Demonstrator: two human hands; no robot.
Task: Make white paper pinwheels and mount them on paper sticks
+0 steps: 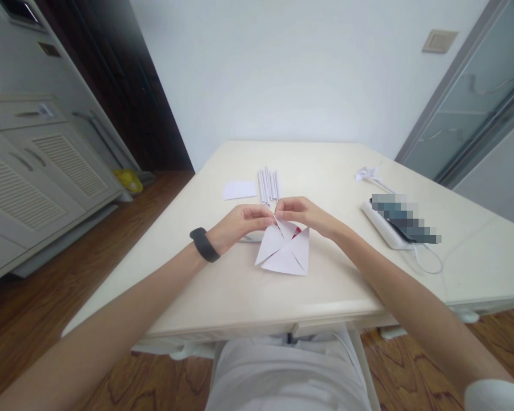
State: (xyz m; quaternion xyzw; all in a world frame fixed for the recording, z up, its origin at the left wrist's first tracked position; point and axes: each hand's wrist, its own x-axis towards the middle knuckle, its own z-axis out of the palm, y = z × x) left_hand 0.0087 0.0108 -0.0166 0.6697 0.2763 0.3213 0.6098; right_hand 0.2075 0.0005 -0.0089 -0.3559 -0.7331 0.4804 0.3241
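Note:
A white paper square with diagonal slits running in from its corners is held up over the near part of the table. My left hand, with a black band on the wrist, pinches its upper left edge. At the top corner, the fingertips of my right hand are closed on the paper, close to the left fingertips. Something red shows at the paper's upper right edge; its kind is unclear. Behind the hands lie several thin white rolled sticks. White paper sheets lie to their left.
A white paper pinwheel on a stick lies at the far right of the cream table. Nearer, a dark, partly blurred-out device rests on a white block with a looped white cable. A wall stands behind the table.

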